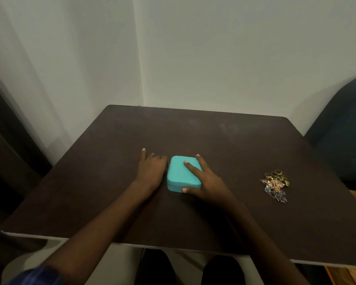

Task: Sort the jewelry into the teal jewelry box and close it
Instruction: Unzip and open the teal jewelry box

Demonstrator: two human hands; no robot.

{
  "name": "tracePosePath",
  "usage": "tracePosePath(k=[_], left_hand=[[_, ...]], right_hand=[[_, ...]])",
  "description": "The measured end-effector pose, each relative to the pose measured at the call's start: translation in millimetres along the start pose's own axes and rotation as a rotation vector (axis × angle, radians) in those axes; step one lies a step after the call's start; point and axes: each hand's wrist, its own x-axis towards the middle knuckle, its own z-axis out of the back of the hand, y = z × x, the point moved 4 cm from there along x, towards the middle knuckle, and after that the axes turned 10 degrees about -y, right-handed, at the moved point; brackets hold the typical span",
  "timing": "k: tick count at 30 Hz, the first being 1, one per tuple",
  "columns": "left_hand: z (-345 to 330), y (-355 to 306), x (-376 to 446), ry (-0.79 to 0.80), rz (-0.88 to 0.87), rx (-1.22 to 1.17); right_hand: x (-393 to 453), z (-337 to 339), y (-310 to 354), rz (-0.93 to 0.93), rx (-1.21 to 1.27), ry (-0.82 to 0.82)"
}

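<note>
The teal jewelry box (178,175) lies closed in the middle of the dark table (214,136). My right hand (203,179) grips it: the thumb presses its near side, one finger lies across the lid and another runs along its right edge. My left hand (151,168) rests against the box's left side, fingertips at the zipper edge, one finger stretched forward on the table. A heap of jewelry (275,185), gold rings and gold and silver earrings, lies on the table well to the right of the box.
White walls meet in a corner behind the table. A dark blue chair back (341,124) stands at the right edge. My dark-trousered legs (189,270) show under the table's near edge.
</note>
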Motion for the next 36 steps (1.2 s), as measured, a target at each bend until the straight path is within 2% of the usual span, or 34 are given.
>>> tracePosePath(k=[5,7,9,11,13,16,20,23,26,32,36], left_hand=[[-3,2,6,-0.066,0.000,-0.030],[-5,8,0,-0.057,-0.025,-0.198],[-5,11,-9,0.071,-0.114,-0.473],[-2,9,-17,0.224,-0.220,-0.578],[-1,9,-22,0.295,-0.226,-0.584],[-3,7,-19,0.283,-0.178,-0.561],[-2,11,-14,0.294,-0.216,-0.510],[3,17,-7,0.294,-0.181,-0.565],[10,20,2,0.246,-0.101,-0.656],[18,12,10,-0.111,0.110,-0.916],[19,-1,21,-0.208,0.255,-1.022]], right_hand=[[0,-1,0,0.007,0.015,-0.015],[-1,0,-1,0.006,0.036,-0.015],[-5,-2,-5,-0.030,0.116,-0.031],[-9,-3,-9,-0.131,0.273,-0.075],[-12,-4,-12,-0.209,0.379,-0.081],[-14,-3,-10,-0.217,0.416,-0.068],[-15,-2,-9,-0.217,0.442,-0.060],[-15,-4,-11,-0.227,0.485,-0.073],[-15,-3,-10,-0.206,0.482,-0.078],[-14,-5,-10,-0.188,0.446,-0.097],[-13,-4,-10,-0.191,0.445,-0.110]])
